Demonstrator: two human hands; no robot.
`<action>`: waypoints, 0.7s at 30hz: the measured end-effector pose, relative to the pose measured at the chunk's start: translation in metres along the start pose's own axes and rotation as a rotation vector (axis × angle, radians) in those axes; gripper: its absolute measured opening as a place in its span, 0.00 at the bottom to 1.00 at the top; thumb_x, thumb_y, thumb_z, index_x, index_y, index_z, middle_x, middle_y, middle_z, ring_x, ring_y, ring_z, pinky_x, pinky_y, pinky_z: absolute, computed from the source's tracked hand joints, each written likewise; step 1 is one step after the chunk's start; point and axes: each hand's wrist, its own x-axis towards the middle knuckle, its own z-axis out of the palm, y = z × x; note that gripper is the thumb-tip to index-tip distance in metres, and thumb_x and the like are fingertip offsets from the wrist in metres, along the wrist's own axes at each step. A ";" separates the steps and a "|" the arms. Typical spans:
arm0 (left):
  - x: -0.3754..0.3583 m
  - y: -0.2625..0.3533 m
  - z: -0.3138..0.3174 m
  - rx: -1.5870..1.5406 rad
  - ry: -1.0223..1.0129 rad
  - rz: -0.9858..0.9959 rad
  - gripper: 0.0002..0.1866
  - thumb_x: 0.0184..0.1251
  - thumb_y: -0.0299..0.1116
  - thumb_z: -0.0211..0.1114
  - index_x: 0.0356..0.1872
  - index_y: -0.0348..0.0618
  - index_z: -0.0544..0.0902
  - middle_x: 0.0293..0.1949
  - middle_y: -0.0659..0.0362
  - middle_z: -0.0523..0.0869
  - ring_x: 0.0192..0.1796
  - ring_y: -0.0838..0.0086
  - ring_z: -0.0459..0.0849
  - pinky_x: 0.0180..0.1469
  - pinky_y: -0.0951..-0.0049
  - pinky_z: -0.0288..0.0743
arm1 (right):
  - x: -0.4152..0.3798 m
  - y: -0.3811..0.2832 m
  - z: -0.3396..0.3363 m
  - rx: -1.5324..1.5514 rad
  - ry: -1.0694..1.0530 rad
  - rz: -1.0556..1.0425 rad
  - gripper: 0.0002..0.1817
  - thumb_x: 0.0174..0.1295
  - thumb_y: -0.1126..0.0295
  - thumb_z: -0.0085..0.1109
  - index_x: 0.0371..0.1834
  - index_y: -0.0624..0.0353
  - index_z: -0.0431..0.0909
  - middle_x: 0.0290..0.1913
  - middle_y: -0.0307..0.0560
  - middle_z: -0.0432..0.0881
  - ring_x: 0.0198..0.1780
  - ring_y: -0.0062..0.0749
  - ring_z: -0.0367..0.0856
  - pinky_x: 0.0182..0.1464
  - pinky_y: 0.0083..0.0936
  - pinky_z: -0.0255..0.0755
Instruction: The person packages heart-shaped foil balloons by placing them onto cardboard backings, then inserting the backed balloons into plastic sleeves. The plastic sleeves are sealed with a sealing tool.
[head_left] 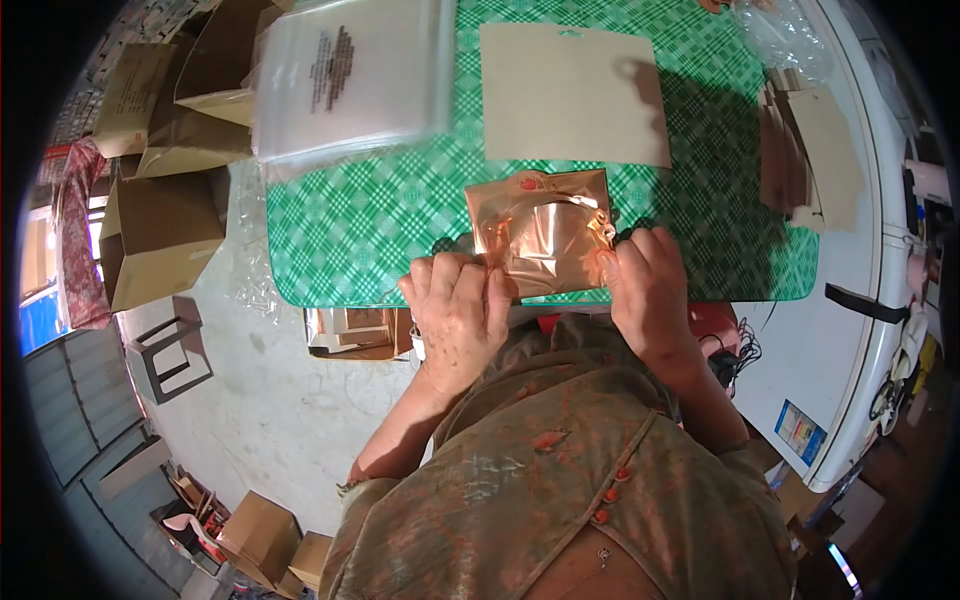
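A shiny copper-coloured foil packet [545,240] with a small red mark near its far edge is held over the near edge of the table. My left hand [455,300] is closed on its left side, thumb toward the near corner. On the right side, my right hand [645,285] pinches the crinkled foil edge. Both hands' fingertips are partly hidden. Beyond the packet lies a flat beige card [575,95] with a small cut-out at its far edge. To its left is a stack of clear plastic bags [360,80] with dark printing.
A green checked cloth [350,225] covers the table. Beige card pieces [815,150] lie at its right, near crumpled clear plastic [785,40]. Open cardboard boxes [165,225] stand at the left. A white refrigerator-like surface [775,350] borders the right side.
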 end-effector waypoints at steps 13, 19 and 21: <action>0.014 -0.001 -0.012 -0.050 0.110 0.231 0.27 0.57 0.35 0.79 0.56 0.41 0.77 0.53 0.49 0.79 0.56 0.53 0.77 0.58 0.54 0.68 | 0.004 -0.005 0.002 -0.128 -0.038 0.019 0.11 0.61 0.68 0.66 0.28 0.57 0.72 0.33 0.48 0.72 0.40 0.46 0.72 0.43 0.43 0.67; 0.032 0.020 -0.012 -0.002 -0.446 0.502 0.42 0.66 0.54 0.66 0.76 0.40 0.68 0.78 0.48 0.65 0.82 0.56 0.58 0.81 0.54 0.50 | 0.005 -0.005 0.001 -0.154 -0.034 0.016 0.11 0.60 0.69 0.67 0.28 0.57 0.73 0.32 0.47 0.72 0.40 0.46 0.73 0.43 0.43 0.68; 0.033 0.016 -0.003 -0.079 -0.546 0.438 0.46 0.66 0.59 0.63 0.78 0.40 0.64 0.79 0.47 0.62 0.83 0.55 0.56 0.83 0.54 0.47 | 0.005 -0.005 0.002 -0.156 -0.029 0.016 0.11 0.60 0.68 0.67 0.27 0.57 0.73 0.32 0.47 0.72 0.40 0.46 0.74 0.43 0.42 0.68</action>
